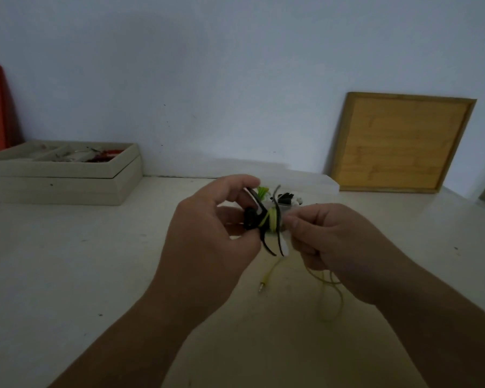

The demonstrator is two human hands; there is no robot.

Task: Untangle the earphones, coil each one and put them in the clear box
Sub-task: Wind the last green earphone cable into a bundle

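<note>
Just in front of the clear box (319, 184), we hold the tangled earphones (267, 223). The left hand (207, 233) is curled round the black earphone (249, 219), and the right hand (328, 236) pinches the yellow cable (272, 268) wound about it. We judge that a hard pull may tighten the wraps or strain the wire, and that the hanging plug (261, 288) may snag.
</note>
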